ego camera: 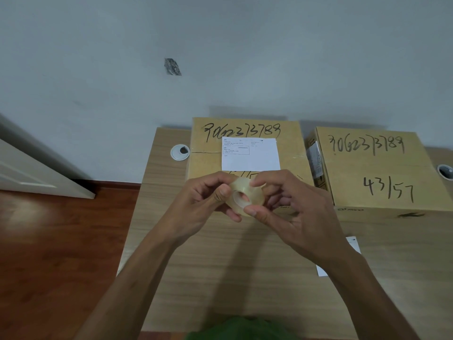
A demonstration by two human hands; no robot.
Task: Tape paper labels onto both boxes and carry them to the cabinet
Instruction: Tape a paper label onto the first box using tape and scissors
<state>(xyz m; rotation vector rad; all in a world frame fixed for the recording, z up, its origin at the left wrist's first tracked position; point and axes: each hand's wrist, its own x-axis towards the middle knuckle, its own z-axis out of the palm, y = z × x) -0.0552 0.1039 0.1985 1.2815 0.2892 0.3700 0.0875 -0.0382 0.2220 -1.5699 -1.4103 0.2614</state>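
Early stage: both hands, left (pixel 208 197) and right (pixel 289 204), grip the clear tape roll (pixel 245 196) above the counter (pixel 220 266); white paper label (pixel 250 154) lies untaped on left cardboard box (pixel 208 143), right cardboard box (pixel 382 168) unlabelled, second white sheet (pixel 353 244) waiting, carrying undone

From my feed the tape roll (pixel 245 196) is clear plastic, slightly yellowish and glossy, and I can see fingers through it. Both boxes are plain brown corrugated cardboard, matt and a bit fibrous: the left box (pixel 208 153) has a smooth white paper label (pixel 250 154) lying on top, and the right box (pixel 372 168) shows black marker scrawl soaking into the card. The desk (pixel 220 278) is light wood-grain laminate, smooth with a soft sheen. The grommet (pixel 179 152) in it looks like white plastic. The floor (pixel 61 241) is reddish wood, polished enough to reflect light. The wall (pixel 220 57) is matt paint.
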